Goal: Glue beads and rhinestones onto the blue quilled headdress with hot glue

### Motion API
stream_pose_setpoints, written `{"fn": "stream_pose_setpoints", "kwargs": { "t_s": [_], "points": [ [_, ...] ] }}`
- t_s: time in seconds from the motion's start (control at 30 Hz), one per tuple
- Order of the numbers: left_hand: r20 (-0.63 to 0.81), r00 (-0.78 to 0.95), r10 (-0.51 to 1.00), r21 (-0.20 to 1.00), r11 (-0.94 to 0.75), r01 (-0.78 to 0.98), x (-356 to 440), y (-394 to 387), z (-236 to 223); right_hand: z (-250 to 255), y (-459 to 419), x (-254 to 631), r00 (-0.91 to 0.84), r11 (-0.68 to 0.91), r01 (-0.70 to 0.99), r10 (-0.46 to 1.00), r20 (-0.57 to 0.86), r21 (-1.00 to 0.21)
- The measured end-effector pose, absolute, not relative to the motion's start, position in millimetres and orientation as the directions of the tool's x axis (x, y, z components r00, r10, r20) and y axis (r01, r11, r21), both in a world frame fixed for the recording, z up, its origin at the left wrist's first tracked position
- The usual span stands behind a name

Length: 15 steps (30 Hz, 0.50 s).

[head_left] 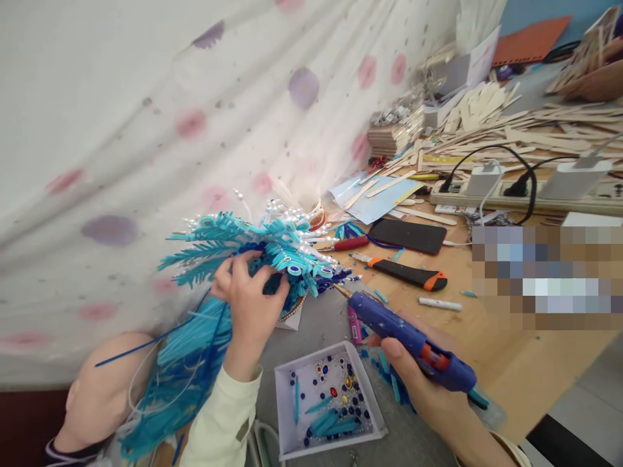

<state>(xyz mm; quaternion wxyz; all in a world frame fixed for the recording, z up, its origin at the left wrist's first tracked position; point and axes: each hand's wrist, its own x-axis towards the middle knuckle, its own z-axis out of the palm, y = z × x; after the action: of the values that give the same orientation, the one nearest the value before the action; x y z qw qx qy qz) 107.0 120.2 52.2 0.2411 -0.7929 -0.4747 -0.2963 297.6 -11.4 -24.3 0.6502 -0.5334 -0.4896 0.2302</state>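
A turquoise and blue headdress [272,243] with feathery fronds, white pearl sprigs and blue gems stands at the middle of the table. My left hand [250,301] reaches into its near side, fingers bent and gripping it; the fingertips are partly hidden. In my right hand [413,370] is a blue glue gun [389,324], its metal nozzle pointing left at the headdress's right edge. Whether the nozzle touches the headdress, I cannot tell. Below, a white tray [332,451] holds beads, gems and turquoise pieces. Turquoise and blue strips [195,363] lie left of my left arm.
A mannequin head [109,389] is at lower left. Right of the headdress lie a utility knife [409,271], a black phone [409,235], red-handled pliers [350,243] and a white marker [440,303]. Behind are a power strip [549,200] and heaped wooden sticks [487,133]. Another person's hand [596,78] holds sticks.
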Motion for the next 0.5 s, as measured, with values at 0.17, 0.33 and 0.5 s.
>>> {"fn": "stream_pose_setpoints", "kwargs": {
  "t_s": [0.17, 0.33, 0.5],
  "points": [
    [0.679, 0.366, 0.637, -0.087, -0.425, 0.901, 110, 120, 54, -30, -12, 296, 0.421, 0.339, 0.213, 0.814, 0.4, -0.916],
    [0.68, 0.352, 0.644, -0.087, -0.406, 0.91, 114, 120, 54, -37, -13, 294, 0.424, 0.307, 0.181, 0.833, 0.356, -0.934],
    [0.709, 0.319, 0.629, -0.083, -0.375, 0.923, 118, 118, 51, -35, -12, 295, 0.408, 0.321, 0.177, 0.836, 0.366, -0.931]
  ]
}}
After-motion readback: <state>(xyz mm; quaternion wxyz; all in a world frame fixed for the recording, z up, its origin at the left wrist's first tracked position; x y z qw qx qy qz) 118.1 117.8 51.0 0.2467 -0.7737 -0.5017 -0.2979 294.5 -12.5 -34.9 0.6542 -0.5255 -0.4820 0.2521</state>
